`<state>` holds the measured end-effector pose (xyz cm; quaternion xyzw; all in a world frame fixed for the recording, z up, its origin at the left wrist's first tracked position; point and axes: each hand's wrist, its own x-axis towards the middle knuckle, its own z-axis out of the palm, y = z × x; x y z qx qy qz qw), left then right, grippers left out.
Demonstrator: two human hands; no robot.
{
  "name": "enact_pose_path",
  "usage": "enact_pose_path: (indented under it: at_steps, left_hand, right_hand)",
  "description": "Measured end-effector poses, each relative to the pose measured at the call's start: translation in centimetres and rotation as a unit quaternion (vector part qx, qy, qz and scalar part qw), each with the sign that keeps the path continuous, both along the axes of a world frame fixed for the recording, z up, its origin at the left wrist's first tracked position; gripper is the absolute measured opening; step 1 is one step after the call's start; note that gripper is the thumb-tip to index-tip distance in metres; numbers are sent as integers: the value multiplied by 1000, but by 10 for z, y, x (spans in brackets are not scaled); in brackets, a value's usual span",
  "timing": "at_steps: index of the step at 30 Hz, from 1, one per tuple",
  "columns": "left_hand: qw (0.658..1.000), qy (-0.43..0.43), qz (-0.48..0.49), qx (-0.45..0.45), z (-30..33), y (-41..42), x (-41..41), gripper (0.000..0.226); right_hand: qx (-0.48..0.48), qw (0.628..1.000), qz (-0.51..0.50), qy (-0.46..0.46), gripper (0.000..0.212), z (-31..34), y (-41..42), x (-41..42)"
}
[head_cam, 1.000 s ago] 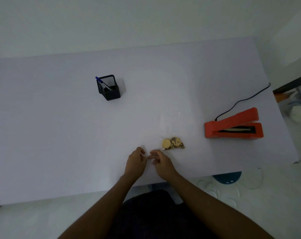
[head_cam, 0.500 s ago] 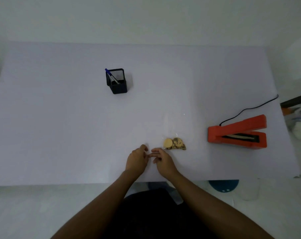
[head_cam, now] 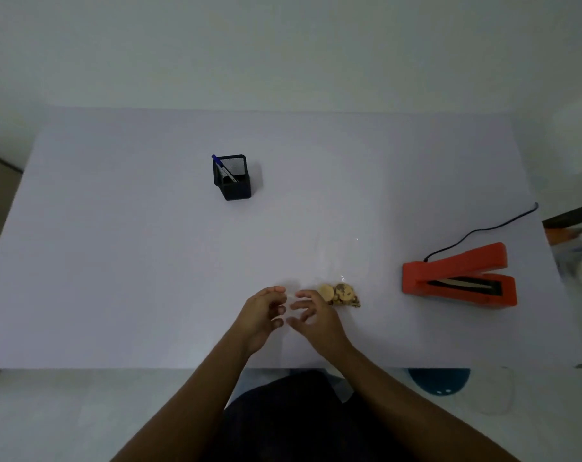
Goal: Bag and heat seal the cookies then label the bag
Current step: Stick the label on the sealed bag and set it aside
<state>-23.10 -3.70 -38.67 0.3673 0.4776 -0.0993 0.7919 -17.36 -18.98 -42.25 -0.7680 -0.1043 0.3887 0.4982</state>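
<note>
A white desk (head_cam: 116,261) fills the head view, bearing at left-centre a black mesh pen holder (head_cam: 232,177) with a blue-capped pen (head_cam: 220,165) leaning inside it. Near the front edge, the left hand (head_cam: 261,316) and right hand (head_cam: 311,316) hover close together, palms facing, fingers loosely curled and spread; whether either grip pinches anything between them cannot be told. Just beside the right hand lies a small pile of cookies (head_cam: 339,294), one pale and the others dark-speckled, apparently inside clear film that barely shows. Well apart to the right sits an orange heat sealer (head_cam: 459,278) with its arm raised, a black cord (head_cam: 483,230) trailing from it toward the desk's far right edge
</note>
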Motion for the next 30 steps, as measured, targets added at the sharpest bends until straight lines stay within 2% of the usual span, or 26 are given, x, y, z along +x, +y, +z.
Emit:
enact_pose_path:
  at_steps: [3,7,9,13,16,18,20,23,30]
  left_hand:
    - [1000,17,-8,-7,3,-5,13,17]
    - [999,27,-31,-11,2,-12,34,14]
    - [998,27,-46,-19,-2,-15,44,14]
    - [996,36,-77,-25,-6,-19,67,20]
    - [994,43,-101,-14,-11,-21,82,22]
    - [986,43,-155,35,-16,-22,89,22]
    - [966,39,-226,122,-22,-23,96,22]
    - [927,20,-291,237,-33,-25,105,26]
    - [842,34,-406,354,-57,-26,120,27]
  right_hand:
    - [20,998,-38,-47,39,10,-1,11]
    - [-4,991,-70,-111,15,13,-6,32]
    - [-17,990,-80,-113,13,9,-10,43]
    - [-4,995,-77,-55,16,1,-19,62]
    - [-26,994,-68,-85,8,-4,-24,75]
    - [-47,991,-59,-110,1,-7,-26,83]
    - [-78,989,-40,-120,7,-11,-28,94]
    - [-114,990,-2,-87,13,-20,-31,109]
    - [-160,981,80,-72,13,-31,-23,142]
